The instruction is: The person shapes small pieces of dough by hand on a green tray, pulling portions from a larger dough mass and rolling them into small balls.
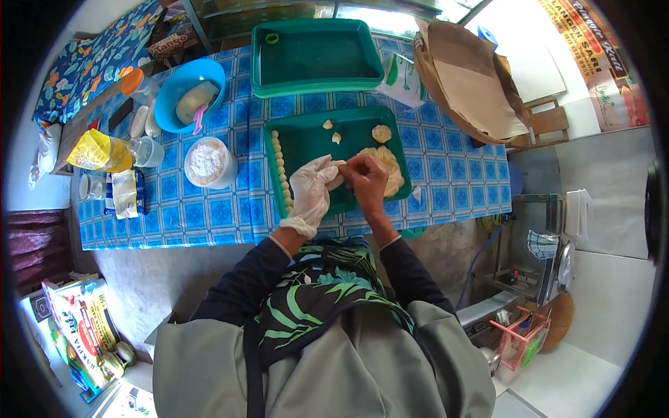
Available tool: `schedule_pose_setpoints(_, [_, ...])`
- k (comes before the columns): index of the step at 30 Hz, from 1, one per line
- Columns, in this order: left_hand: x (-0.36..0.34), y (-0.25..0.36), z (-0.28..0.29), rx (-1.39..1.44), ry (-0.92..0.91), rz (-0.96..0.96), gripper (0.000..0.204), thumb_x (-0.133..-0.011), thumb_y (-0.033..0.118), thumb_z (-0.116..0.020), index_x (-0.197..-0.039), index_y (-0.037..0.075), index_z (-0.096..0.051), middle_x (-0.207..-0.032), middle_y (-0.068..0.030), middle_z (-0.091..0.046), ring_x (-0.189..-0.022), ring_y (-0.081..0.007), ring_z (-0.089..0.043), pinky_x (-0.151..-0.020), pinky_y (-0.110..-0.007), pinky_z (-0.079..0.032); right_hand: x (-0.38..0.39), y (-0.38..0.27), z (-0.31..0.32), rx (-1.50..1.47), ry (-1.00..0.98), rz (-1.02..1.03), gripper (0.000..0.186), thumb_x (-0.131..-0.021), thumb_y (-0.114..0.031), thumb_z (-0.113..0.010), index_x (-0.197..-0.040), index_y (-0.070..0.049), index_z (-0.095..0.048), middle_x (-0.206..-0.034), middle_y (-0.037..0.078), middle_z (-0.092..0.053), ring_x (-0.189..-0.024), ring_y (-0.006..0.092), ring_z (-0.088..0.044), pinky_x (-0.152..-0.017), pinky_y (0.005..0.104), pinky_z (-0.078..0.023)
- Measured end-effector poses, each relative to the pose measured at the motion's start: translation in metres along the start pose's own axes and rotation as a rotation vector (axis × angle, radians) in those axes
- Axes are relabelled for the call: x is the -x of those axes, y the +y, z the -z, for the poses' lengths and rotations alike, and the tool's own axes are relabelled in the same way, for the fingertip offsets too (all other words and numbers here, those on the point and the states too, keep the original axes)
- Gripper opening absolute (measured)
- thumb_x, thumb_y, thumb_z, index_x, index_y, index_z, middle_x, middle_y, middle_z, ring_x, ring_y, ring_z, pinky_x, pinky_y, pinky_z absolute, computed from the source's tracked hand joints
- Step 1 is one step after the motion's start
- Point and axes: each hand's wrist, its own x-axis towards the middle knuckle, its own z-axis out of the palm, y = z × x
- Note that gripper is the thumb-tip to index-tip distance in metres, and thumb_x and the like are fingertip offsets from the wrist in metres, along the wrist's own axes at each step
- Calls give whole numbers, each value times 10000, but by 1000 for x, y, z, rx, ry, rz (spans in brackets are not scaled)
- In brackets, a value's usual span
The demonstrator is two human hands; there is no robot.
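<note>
Over a green tray [334, 120], both hands meet with fingertips close together. My left hand [311, 191] wears a thin white glove and is closed on a small piece of pale dough [338, 164]. Bare, my right hand [367, 180] pinches at the same piece; the fingers hide most of it. A large, uneven dough lump [394, 174] lies beside my right hand. Along the tray's left side runs a row of small dough balls [279, 161]. Two dough scraps [336, 138] and a flattened round piece [381, 134] rest farther back.
Stacked green trays [317, 87] stand behind. To the left are a white tub of flour [207, 162], a blue bowl [171, 94] with dough, a yellow pouch [104, 150] and jars. A paper-lined round woven tray [467, 76] sits at the back right. The tablecloth [460, 174] is blue-checked.
</note>
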Motion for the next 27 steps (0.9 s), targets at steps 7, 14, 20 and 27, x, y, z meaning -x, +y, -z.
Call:
schedule_pose_setpoints(7, [11, -5, -7, -438, -15, -289, 403, -904, 112, -588, -1244, -99, -536, -1050, -85, -642, -858, -70, -565, -745, -242, -491, -5, 7, 1, -210, 62, 45, 97, -777, -25, -703, -846, 42, -690, -765, 75, -664, -654, 133, -639, -594, 245, -523])
schedule_pose_setpoints(14, [-12, 19, -6, -323, -239, -108, 229, -869, 117, -609, -1005, -57, -669, -897, -65, -676, -717, -91, -568, -666, -254, -504, -25, 5, 32, -246, -276, -72, 177, -758, -19, -660, -923, 37, -690, -783, 85, -674, -747, 190, -662, -660, 313, -545])
schedule_pose_setpoints(20, [-29, 3, -18, -178, -127, -97, 173, -856, 63, -637, -933, -90, -663, -881, -123, -679, -776, -214, -684, -693, -349, -582, -44, -5, 33, 502, -145, 454, 160, -710, -37, -714, -868, -57, -720, -810, 112, -677, -757, 226, -666, -661, 329, -517])
schedule_pose_setpoints(27, [-44, -40, -32, -545, -104, -337, 398, -997, 164, -487, -1233, -155, -508, -1137, -167, -625, -1037, -227, -613, -924, -291, -466, -56, -15, 40, 168, -149, -3, 174, -729, -100, -734, -871, 1, -730, -794, 107, -700, -681, 176, -674, -627, 287, -533])
